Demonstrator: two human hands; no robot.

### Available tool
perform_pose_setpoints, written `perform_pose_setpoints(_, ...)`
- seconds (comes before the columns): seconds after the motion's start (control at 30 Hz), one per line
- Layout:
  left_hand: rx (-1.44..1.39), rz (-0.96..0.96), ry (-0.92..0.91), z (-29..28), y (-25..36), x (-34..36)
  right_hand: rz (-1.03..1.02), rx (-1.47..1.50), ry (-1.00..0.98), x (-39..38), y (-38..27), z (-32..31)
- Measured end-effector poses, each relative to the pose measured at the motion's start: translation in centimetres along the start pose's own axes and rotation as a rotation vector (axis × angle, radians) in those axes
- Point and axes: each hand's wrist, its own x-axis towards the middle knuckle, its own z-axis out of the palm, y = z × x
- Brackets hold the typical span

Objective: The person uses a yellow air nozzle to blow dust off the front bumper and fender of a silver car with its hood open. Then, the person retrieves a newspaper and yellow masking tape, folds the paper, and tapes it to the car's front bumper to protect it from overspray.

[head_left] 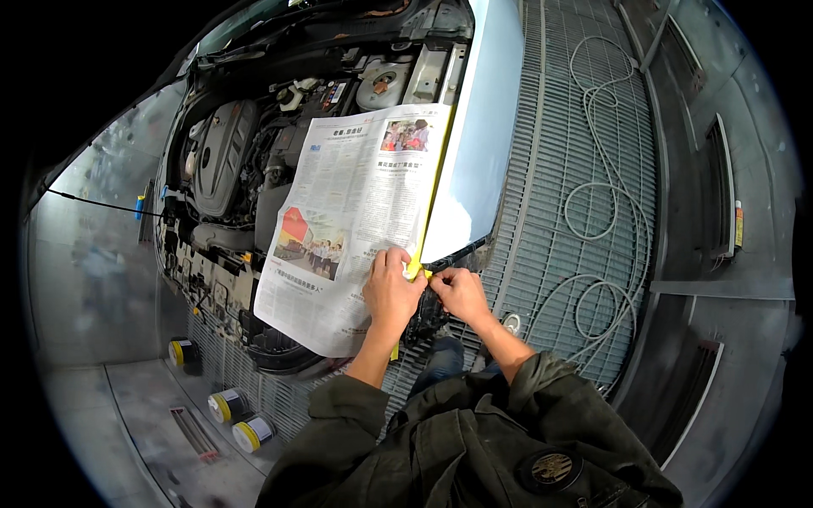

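A sheet of newspaper (351, 203) lies over the right side of the car's open engine bay. Yellow masking tape (437, 182) runs along its right edge, beside the pale blue fender (477, 135). At the fender's front corner, my left hand (389, 288) is closed on a crumpled-looking bit of the tape, over the lower right of the paper. Just to its right, my right hand (460, 295) pinches the tape between thumb and finger. My fingers partly hide the tape there. Another strip of yellow shows below my left wrist.
The engine cover (225, 158) and other engine parts are exposed at the left. A pale hose (605, 186) lies looped on the metal floor grating (542, 110) at the right. Yellow-rimmed cans (254, 433) stand at the lower left, near a wall panel.
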Motion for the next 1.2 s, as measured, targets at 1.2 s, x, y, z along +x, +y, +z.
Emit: perform_pose_setpoints(1.2,-0.171,0.090,-0.048,0.3,-1.3,2.1,0.501,0.574,-0.084,-2.7,5.9,-1.6)
